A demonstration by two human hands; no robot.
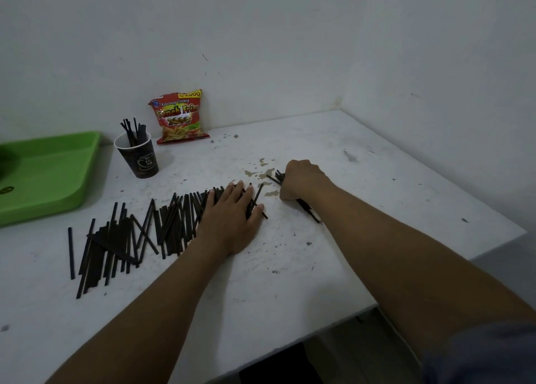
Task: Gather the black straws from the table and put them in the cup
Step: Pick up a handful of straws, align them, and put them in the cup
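Note:
Many black straws [124,233] lie spread in a loose row across the white table [333,267], from the left toward the middle. My left hand [232,218] rests flat on the right end of that row, fingers apart, pressing on a few straws. My right hand [301,180] is closed in a fist around a bundle of black straws [307,208], whose ends stick out above and below the fist. A dark paper cup [139,159] stands upright at the back left with several straws inside it.
A green plastic tray [49,175] sits at the left edge beside the cup. A red snack bag [178,117] leans against the wall behind the cup. The table's right and front edges drop off close to my right forearm.

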